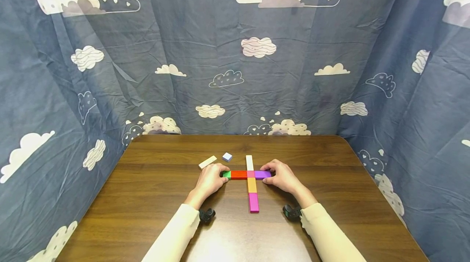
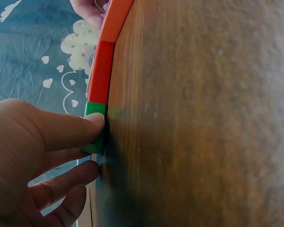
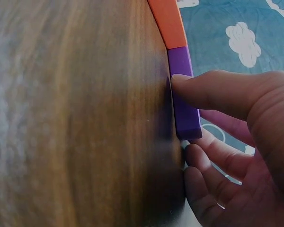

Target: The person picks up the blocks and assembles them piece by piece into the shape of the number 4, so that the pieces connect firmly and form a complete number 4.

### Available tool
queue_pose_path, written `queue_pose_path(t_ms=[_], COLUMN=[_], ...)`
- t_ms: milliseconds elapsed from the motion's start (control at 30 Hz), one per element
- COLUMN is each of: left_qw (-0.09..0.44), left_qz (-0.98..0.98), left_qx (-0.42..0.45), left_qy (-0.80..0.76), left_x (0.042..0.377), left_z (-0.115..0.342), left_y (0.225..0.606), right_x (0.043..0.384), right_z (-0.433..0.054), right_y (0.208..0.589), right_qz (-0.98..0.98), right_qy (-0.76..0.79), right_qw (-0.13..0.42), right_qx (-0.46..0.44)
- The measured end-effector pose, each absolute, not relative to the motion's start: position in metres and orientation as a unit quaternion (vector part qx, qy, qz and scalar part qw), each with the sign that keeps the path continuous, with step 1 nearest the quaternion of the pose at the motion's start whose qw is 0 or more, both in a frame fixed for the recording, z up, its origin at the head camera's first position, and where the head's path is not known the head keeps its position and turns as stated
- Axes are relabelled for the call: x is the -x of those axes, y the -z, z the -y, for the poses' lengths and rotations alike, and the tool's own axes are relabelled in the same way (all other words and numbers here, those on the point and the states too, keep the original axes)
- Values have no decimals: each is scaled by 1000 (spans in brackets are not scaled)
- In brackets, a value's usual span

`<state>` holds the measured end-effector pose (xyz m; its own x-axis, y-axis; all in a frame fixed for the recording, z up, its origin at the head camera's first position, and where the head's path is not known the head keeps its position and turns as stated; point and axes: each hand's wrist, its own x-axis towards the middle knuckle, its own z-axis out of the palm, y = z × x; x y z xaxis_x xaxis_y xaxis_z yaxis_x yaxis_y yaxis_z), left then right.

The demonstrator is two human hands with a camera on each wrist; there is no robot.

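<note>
Several flat coloured blocks lie in a cross on the table. My left hand pinches the green block at the left end, thumb on its near side. A red block joins it to a pink square at the centre. My right hand pinches the purple block forming the right arm; in the right wrist view the thumb presses its near side. A cream block points away from the centre. Toward me run an orange block and a magenta block.
Beyond the left hand lie a loose cream block and a small blue block. The brown wooden table ends at a dark blue curtain printed with clouds.
</note>
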<state>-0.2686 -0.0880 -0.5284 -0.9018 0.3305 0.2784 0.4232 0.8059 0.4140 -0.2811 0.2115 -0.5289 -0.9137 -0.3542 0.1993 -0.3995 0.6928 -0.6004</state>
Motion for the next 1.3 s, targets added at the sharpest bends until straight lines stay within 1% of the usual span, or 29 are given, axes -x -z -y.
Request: queue_pose_path(t_ms=[967,1300], left_qw=[108,91], left_qz=[944,939], left_qx=[197,193], left_qy=[242,268], left_x=[271,269], left_z=[88,92], left_y=[530,527], right_x=[282,283], right_z=[-211,-214], right_y=[530,530], right_qz=[919,915], right_qy=[-335,-348], right_qw=[41,32], right_qx=[-205,-203])
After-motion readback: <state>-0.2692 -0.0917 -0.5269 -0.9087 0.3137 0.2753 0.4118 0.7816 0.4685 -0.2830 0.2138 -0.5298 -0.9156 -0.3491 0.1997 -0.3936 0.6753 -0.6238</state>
